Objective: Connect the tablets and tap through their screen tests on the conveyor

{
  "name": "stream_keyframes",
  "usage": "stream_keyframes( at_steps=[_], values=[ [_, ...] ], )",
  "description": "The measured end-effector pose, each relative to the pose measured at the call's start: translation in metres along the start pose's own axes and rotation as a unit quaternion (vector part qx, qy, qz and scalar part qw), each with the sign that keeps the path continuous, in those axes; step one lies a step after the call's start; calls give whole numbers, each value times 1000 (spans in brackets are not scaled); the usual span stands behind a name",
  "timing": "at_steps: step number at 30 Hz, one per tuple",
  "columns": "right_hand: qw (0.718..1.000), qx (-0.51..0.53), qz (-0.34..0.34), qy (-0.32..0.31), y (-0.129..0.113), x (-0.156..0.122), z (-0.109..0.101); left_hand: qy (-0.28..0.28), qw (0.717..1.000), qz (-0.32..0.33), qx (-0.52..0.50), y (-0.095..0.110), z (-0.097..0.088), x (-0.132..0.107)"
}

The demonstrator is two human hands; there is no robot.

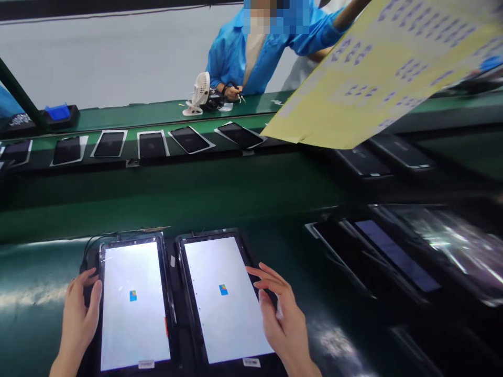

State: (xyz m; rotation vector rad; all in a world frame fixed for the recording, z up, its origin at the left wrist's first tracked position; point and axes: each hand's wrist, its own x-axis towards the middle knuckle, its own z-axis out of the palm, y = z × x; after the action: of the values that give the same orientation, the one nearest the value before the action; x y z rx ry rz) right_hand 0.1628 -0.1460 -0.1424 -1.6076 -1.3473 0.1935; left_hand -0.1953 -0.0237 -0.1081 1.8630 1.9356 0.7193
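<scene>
**benchwatcher:** Two lit tablets sit side by side on the dark green counter (47, 272) right in front of the person, each with a white screen and one small blue icon in the middle. The left tablet (133, 306) has the left hand (80, 314) resting along its left edge, thumb on the bezel, fingers loosely curled around the side. The right hand (281, 314) hovers over the right edge of the right tablet (226, 298), fingers spread wide, holding nothing.

**greenbelt_99:** So what step is that, you reckon?

**benchwatcher:** Looks to me like a screen check with both units powered up and seated in their black cradles. Neither grip is closed on anything: left is a light steadying touch, right is open and flat. My guess is that the next move needs a tap on an icon or a lift by the edges, and a lift would want fingers under the frame rather than on the glass.

**greenbelt_99:** Anything else around?

**benchwatcher:** There's a row of dark tablets (151, 144) on the belt behind, and more dark ones (393, 251) stacked at the right. A co-worker in a blue coat (231, 52) works across the line near a small white fan (198, 94), and a big yellow sheet (377, 78) hangs in at the top right.
</scene>
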Motion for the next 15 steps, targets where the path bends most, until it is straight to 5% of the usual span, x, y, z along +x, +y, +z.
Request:
stream_keyframes(
  at_steps=[15],
  values=[
    [997, 72, 0, -9, -28, -3, -20, 27, 999, -37, 7, -1, -15, -6]
  ],
)
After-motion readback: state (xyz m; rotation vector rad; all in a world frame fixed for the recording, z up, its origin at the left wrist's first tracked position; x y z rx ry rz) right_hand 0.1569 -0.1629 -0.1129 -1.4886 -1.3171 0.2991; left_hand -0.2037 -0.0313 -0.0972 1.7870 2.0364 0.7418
